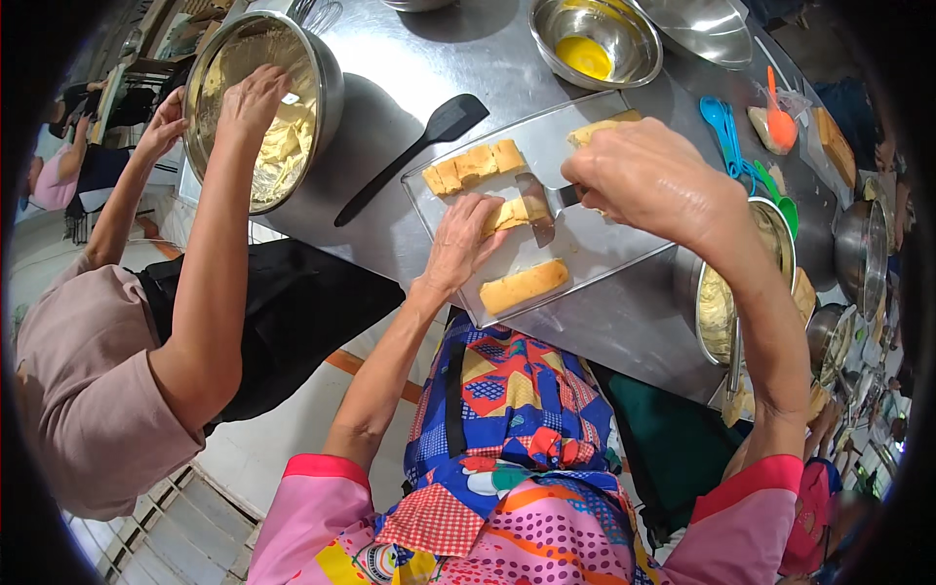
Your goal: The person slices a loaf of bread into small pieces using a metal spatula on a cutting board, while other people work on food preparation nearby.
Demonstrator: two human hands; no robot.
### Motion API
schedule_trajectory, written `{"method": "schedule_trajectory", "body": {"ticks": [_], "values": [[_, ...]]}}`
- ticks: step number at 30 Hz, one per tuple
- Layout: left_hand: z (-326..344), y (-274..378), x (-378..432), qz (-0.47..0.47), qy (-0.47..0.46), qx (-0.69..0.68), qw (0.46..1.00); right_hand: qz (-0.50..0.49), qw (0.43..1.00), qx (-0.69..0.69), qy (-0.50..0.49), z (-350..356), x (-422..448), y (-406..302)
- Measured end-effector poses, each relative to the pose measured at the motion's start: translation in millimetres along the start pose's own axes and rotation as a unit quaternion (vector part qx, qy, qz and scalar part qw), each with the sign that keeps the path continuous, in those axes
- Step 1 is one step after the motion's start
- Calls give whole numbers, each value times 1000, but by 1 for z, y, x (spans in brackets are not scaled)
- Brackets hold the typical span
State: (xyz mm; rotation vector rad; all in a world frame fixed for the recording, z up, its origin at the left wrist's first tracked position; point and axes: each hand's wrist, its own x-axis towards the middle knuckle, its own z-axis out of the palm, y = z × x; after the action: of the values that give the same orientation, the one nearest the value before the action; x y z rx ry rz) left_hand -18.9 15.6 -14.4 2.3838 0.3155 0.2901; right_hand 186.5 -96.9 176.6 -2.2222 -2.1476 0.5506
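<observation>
A clear rectangular tray (585,256) lies before me with several golden baked logs on it. My left hand (464,238) grips the middle log (518,213) near its left end. My right hand (643,172) is closed on the dark handle of a metal scraper (536,210), whose wide blade stands at the right part of that log. Farther back, a log cut across into pieces (474,167) lies at the tray's left. Nearest me is a log (523,286) that looks whole. Another log (596,131) at the far right is partly hidden behind my right hand.
A black spatula (413,157) lies left of the tray. Beside it, a co-worker's hands (252,102) are at a steel bowl (333,95) of pale batter. A bowl with yellow liquid (583,58) stands behind; blue measuring spoons (720,131) and a pot (684,292) are at right.
</observation>
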Motion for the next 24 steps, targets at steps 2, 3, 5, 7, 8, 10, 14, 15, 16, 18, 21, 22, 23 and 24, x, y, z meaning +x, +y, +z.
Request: {"method": "schedule_trajectory", "body": {"ticks": [2, 3, 5, 7, 8, 10, 14, 15, 16, 18, 21, 22, 23, 24], "values": [[2, 0, 0, -4, -1, -15, 1000, -21, 999, -5, 29, 10, 0, -2], [2, 0, 1, -6, -2, -22, 1000, -31, 999, -7, 43, 13, 0, -3], [2, 0, 1, -9, -5, -35, 999, -31, 999, -5, 38, 15, 1, -6], [3, -1, 1, -12, -5, -44, 999, -35, 999, -6, 37, 16, 4, -9], [3, -2, 0, -13, -4, -46, 999, -39, 998, -8, 41, 17, 5, -9], [4, -2, 0, -13, 1, -55, 998, -44, 998, -14, 46, 17, 7, -10], [6, -3, 0, -18, 1, -75, 997, -39, 998, -11, 39, 19, 10, -10], [6, -3, 0, -19, -3, -78, 997, -34, 999, -6, 35, 20, 11, -11], [7, -3, 1, -17, -2, -79, 997, -42, 998, -10, 40, 21, 11, -11], [8, -4, 1, -14, -2, -81, 997, -55, 997, -17, 51, 22, 14, -15], [9, -5, 1, 14, 25, -87, 996, -84, 992, -51, 79, 23, 21, -23], [8, -4, 2, 5, 15, -98, 995, -65, 997, -38, 25, 19, 26, -26], [11, -4, 2, 0, 16, -111, 994, -61, 997, -46, 23, 15, 28, -28], [12, -5, 1, -6, 17, -123, 992, -60, 996, -54, 22, 12, 29, -32]]}}
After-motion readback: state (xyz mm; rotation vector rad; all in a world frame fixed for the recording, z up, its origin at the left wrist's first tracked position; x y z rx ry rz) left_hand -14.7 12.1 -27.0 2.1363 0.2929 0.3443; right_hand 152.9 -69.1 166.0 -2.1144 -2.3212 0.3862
